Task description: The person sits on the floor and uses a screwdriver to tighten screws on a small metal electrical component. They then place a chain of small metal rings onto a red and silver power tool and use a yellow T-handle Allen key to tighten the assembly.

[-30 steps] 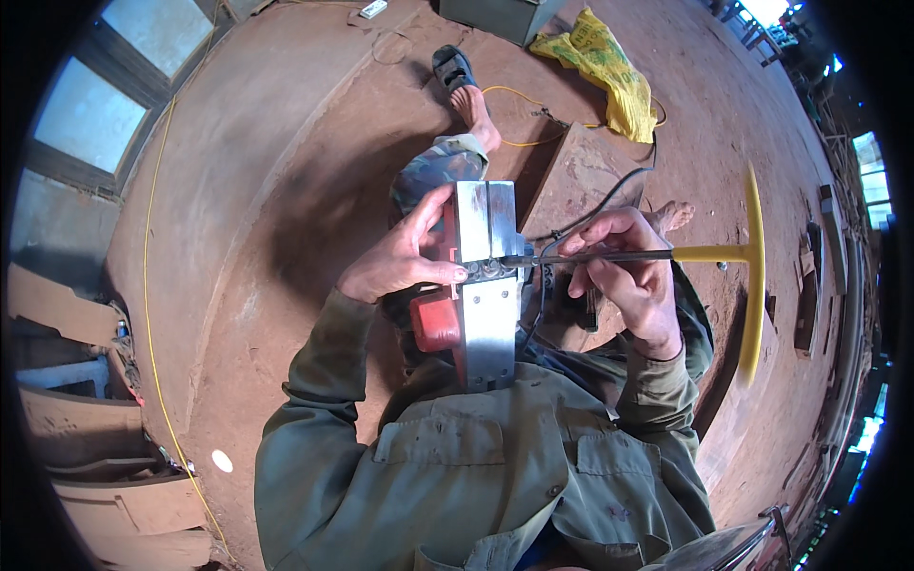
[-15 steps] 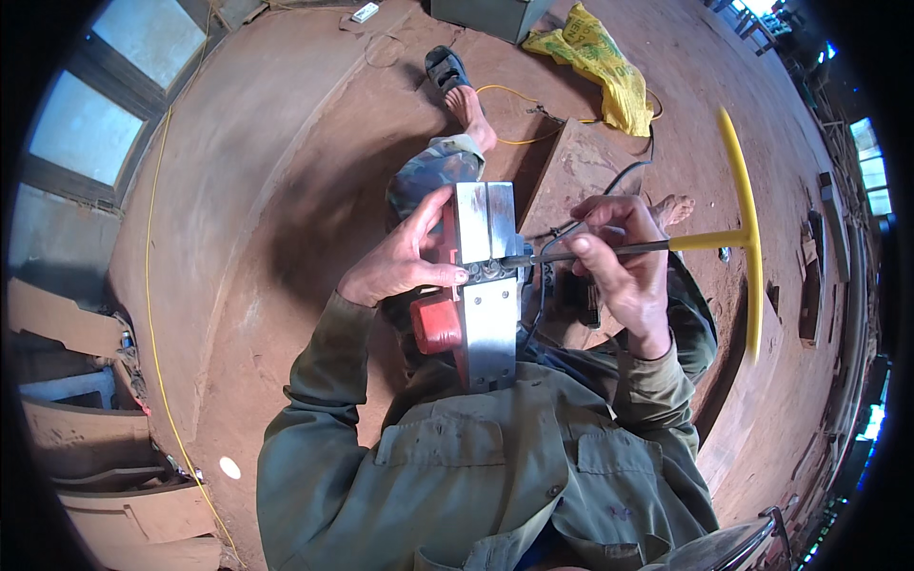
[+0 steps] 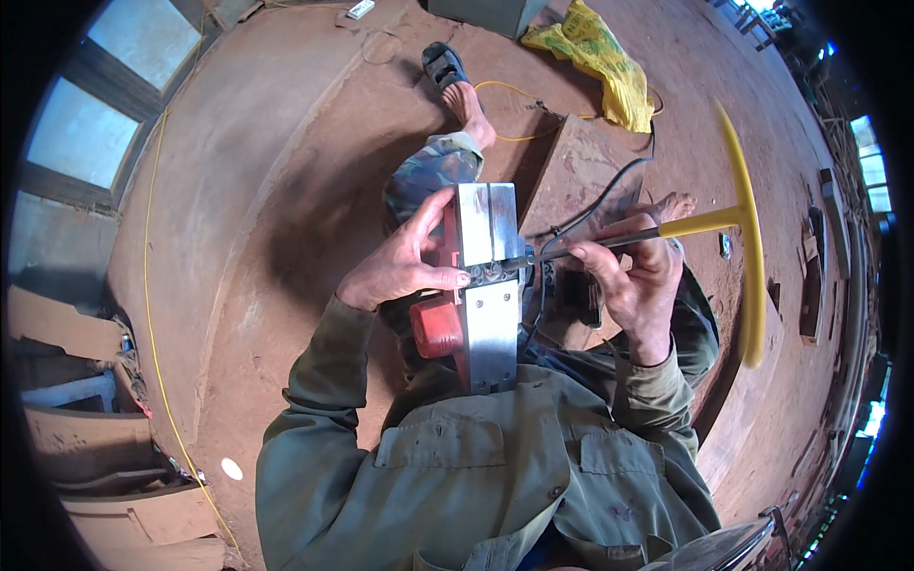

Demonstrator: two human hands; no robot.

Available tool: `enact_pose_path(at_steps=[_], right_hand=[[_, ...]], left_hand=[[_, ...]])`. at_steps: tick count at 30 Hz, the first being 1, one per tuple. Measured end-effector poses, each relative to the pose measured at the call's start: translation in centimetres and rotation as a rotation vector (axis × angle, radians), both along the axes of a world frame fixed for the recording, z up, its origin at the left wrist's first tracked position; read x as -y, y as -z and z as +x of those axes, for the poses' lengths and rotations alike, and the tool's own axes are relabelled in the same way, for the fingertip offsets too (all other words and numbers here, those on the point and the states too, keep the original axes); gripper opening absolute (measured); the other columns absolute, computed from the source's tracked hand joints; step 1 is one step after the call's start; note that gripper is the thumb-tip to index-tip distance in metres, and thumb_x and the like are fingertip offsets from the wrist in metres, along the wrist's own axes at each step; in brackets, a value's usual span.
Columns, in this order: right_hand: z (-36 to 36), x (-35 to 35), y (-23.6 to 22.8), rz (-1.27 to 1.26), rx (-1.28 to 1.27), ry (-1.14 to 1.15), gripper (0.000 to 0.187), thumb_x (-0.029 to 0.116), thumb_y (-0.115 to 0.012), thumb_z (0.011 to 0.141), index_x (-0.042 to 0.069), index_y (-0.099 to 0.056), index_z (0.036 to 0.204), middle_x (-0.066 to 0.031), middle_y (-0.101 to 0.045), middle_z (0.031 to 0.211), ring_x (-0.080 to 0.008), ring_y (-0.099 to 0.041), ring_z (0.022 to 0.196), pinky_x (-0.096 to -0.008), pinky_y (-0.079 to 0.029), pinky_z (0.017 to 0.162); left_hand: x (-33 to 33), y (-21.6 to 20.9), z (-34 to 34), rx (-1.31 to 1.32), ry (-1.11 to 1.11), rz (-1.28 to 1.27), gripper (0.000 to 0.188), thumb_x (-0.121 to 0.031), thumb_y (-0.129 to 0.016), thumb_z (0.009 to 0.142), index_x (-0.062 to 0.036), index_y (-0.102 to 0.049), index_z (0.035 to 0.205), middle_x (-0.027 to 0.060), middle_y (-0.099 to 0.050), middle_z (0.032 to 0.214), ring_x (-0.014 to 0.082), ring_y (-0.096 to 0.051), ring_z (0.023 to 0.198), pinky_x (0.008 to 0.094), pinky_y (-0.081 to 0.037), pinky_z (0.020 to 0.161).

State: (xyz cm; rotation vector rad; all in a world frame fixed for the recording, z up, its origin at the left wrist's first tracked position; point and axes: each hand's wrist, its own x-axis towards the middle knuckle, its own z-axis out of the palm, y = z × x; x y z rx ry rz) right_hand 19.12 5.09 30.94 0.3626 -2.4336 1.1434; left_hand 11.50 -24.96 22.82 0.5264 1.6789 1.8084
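In front of my chest an electric hand planer (image 3: 492, 328) lies with its flat metal sole facing up and its red body and knob toward my left. My left hand (image 3: 402, 262) is closed around its left side, the thumb lying near the bolts across the cutter slot. My right hand (image 3: 636, 290) grips the dark shaft of a T-handle socket wrench (image 3: 750, 262) between thumb and fingers. The wrench has a long yellow crossbar at its right end. Its left tip meets the bolt at the right edge of the slot.
A wooden board (image 3: 581, 176) lies beyond the planer, with a black cord (image 3: 609, 186) running over it. Farther off are a yellow sack (image 3: 609, 71) and a grey box (image 3: 490, 14). Wood pieces (image 3: 105, 457) are stacked at the left. A yellow cord (image 3: 152, 285) crosses the floor.
The wrench's yellow handle has tilted, its shaft now rising more toward the right. My right hand's fingers have shifted along with it. My left hand and the planer stay nearly in place.
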Motion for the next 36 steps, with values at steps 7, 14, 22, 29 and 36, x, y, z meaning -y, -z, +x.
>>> enact_pose_path(at_steps=[7, 14, 22, 29, 36], right_hand=[[0.5, 0.8, -0.2, -0.465, 0.296, -0.206, 0.032, 0.010, -0.081, 0.098, -0.003, -0.062, 0.120, -0.0124, -0.073, 0.113, -0.0183, -0.075, 0.087, -0.0304, -0.059, 0.077], [1.1, 0.2, 0.2, -0.445, 0.343, -0.235, 0.010, 0.002, -0.070, 0.105, -0.006, -0.071, 0.111, -0.0135, -0.078, 0.108, -0.0202, -0.078, 0.095, -0.0323, -0.064, 0.085], [1.7, -0.4, -0.9, -0.331, 0.165, -0.183, 0.011, 0.005, -0.068, 0.107, -0.005, -0.071, 0.112, -0.0142, -0.079, 0.107, -0.0184, -0.077, 0.090, -0.0302, -0.061, 0.081], [2.7, -0.3, -1.2, -0.486, 0.266, -0.285, 0.009, 0.000, -0.065, 0.108, -0.006, -0.065, 0.115, -0.0189, -0.076, 0.113, -0.0188, -0.075, 0.095, -0.0337, -0.062, 0.088], [2.7, 0.1, 0.2, -0.498, 0.266, -0.313, 0.011, 0.001, -0.066, 0.107, -0.006, -0.066, 0.116, -0.0181, -0.076, 0.112, -0.0196, -0.075, 0.098, -0.0350, -0.061, 0.090]], left_hand=[[0.0, 0.2, -0.1, 0.008, -0.006, -0.020, 0.127, -0.015, -0.092, 0.080, -0.0015, -0.009, 0.175, 0.0209, -0.023, 0.179, 0.0304, -0.024, 0.166, 0.0495, -0.028, 0.130], [-0.2, -0.1, 0.0, 0.031, -0.001, -0.013, 0.126, -0.014, -0.092, 0.080, -0.0014, -0.010, 0.175, 0.0212, -0.023, 0.179, 0.0305, -0.023, 0.166, 0.0498, -0.028, 0.130], [-0.3, 0.2, -0.5, -0.032, 0.018, -0.013, 0.126, -0.016, -0.092, 0.080, -0.0015, -0.010, 0.175, 0.0217, -0.021, 0.179, 0.0312, -0.022, 0.167, 0.0496, -0.027, 0.130], [-0.3, 0.1, -0.2, -0.050, 0.018, 0.001, 0.121, -0.015, -0.091, 0.082, -0.0026, -0.013, 0.174, 0.0202, -0.027, 0.176, 0.0318, -0.028, 0.163, 0.0494, -0.030, 0.129], [-0.3, 0.1, -0.1, -0.040, 0.013, 0.010, 0.120, -0.015, -0.091, 0.083, -0.0031, -0.014, 0.174, 0.0205, -0.030, 0.174, 0.0338, -0.030, 0.162, 0.0516, -0.031, 0.129]])
